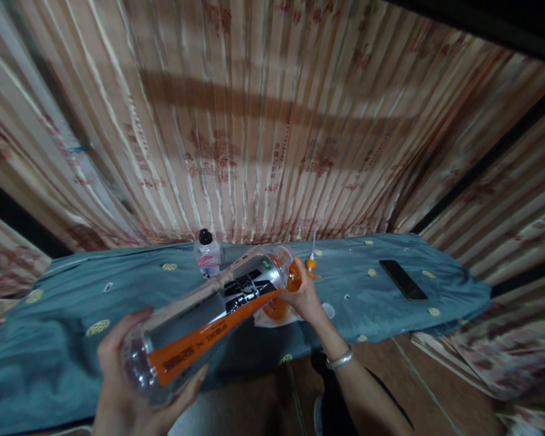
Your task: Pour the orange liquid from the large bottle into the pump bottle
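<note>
A large clear plastic bottle [209, 321] with an orange, silver and black label is tilted, its base low at the left and its neck up at the right. My left hand [131, 375] is wrapped round the base end. My right hand [303, 297], with a silver bangle at the wrist, has its fingers closed near the large bottle's neck, round the top of an orange bottle [277, 309]. That orange bottle stands on a white cloth or tissue [266, 321]. The two necks are close together; whether they touch is hard to tell.
On the blue-green cloth surface [140, 278] stands a small clear bottle with a black cap [208, 254]. An orange pump top [311, 264], a white round cap [328, 310] and a black phone [403, 280] lie to the right. Patterned curtains [254, 133] hang behind.
</note>
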`<state>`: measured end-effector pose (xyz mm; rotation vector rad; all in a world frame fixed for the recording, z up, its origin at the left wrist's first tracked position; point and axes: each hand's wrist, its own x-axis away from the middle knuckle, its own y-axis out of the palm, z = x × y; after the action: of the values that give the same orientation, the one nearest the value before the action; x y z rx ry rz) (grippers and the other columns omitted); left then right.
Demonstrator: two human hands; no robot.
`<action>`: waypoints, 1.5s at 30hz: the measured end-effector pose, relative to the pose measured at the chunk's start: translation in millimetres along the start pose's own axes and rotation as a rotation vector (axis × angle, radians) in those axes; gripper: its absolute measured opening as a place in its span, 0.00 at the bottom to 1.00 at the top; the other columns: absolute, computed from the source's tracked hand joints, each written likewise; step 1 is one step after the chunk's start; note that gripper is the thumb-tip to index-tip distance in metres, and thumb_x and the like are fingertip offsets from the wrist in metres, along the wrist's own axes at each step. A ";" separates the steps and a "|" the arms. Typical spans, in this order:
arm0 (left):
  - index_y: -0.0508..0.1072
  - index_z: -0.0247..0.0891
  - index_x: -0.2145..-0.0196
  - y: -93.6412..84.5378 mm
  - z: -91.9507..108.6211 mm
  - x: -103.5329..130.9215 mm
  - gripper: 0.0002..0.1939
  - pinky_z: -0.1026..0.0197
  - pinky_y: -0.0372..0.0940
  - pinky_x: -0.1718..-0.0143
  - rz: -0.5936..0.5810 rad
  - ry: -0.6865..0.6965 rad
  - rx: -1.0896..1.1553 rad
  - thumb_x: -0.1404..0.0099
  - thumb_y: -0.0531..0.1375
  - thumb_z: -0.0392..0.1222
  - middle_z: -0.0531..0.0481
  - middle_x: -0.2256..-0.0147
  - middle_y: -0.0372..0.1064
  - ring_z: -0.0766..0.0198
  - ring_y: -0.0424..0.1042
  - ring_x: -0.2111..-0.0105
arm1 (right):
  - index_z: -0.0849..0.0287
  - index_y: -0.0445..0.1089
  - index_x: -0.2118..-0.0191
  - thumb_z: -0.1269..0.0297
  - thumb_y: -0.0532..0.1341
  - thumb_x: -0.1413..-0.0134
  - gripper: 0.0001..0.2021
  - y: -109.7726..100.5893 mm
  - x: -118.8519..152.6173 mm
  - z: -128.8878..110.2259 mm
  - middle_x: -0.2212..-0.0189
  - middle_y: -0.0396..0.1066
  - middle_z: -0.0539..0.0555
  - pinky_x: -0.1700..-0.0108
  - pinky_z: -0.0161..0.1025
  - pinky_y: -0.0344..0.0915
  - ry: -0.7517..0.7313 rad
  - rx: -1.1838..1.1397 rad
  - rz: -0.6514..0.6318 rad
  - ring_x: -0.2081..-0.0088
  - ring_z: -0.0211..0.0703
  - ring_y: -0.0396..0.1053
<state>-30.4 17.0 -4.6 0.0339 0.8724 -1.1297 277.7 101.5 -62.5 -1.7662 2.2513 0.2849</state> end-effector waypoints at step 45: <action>0.50 0.50 0.28 -2.9 -0.3 -0.7 0.51 0.51 0.82 0.61 -0.107 0.177 -0.083 0.42 0.71 0.51 0.44 0.47 0.65 0.51 0.79 0.58 | 0.53 0.67 0.38 0.62 0.77 0.65 0.43 1.0 1.3 -1.1 0.45 0.78 0.57 0.39 0.52 0.72 -0.007 -0.002 -0.002 0.43 0.58 0.76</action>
<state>-33.0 16.3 -3.3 0.0193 1.0881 -1.2020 276.4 100.3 -61.9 -1.7659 2.2445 0.2932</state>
